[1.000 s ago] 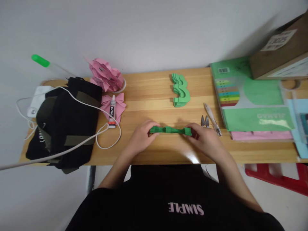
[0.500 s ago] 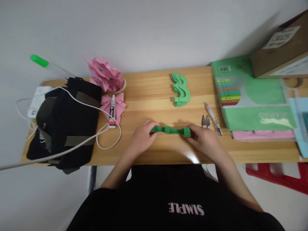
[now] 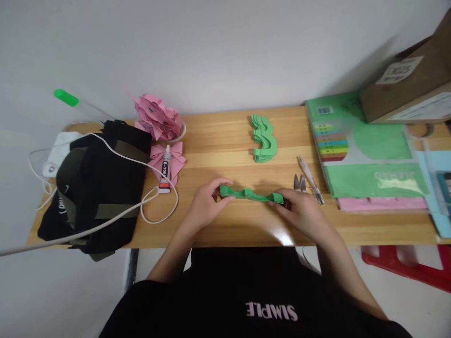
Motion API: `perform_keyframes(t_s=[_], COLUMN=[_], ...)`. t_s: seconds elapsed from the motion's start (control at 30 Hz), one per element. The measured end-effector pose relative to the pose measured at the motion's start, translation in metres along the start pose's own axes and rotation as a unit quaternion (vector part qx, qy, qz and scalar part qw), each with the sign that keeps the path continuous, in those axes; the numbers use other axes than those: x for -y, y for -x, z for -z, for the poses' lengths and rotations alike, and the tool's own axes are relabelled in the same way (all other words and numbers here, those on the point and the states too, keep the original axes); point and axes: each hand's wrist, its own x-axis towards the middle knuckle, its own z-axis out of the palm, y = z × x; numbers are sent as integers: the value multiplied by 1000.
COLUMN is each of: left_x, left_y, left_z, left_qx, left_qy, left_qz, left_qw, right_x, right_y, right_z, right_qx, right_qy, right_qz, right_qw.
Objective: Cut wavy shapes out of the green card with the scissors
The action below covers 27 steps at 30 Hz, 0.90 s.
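A layered strip of green paper [image 3: 251,194] with thicker blocks at its ends and middle is held near the table's front edge. My left hand [image 3: 208,201] pinches its left end between thumb and fingers. At the right end, my right hand [image 3: 299,207] grips it the same way. Beyond the hands lies a stack of lighter green curved paper cutouts [image 3: 264,139]. Small snips [image 3: 299,182] and a pen [image 3: 310,180] lie just past my right hand.
On the left are a black bag [image 3: 102,183], a white cable [image 3: 105,224], a glue tube [image 3: 165,170] and pink folded paper [image 3: 160,117]. A green paper pack [image 3: 373,176] and cardboard box [image 3: 408,84] stand at the right.
The green paper strip has tilted so that more of its upper side shows, and its right end has shifted slightly right. The whole view has moved a little, with the table lower.
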Motion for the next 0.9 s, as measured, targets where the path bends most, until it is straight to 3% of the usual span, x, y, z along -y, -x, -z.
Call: perform_keyframes(t_s=[0.07, 0.17, 0.33, 0.43, 0.77, 0.9], left_x=[1, 0, -4, -8, -9, -3], left_y=[-2, -7, -17, -22, -19, -22], left_z=[1, 0, -8, -15, -37, -35], left_qx=[-23, -68, -136, -150, -113, -117], left_qy=[97, 250, 420, 460, 443, 421], left_qz=[30, 50, 113, 150, 167, 159], left_qw=[995, 965, 890, 862, 874, 885], right_x=[1, 5, 16, 24, 39, 40], right_y=[0, -1, -11, -18, -33, -39], right_z=[-1, -9, -36, -53, -73, -80], right_qx=[6, 7, 11, -16, -85, -89], right_qy=[-65, -193, -428, -494, -517, -516], right_qz=[-3, -27, -131, -175, -161, -141], right_qw=[998, 981, 894, 851, 836, 840])
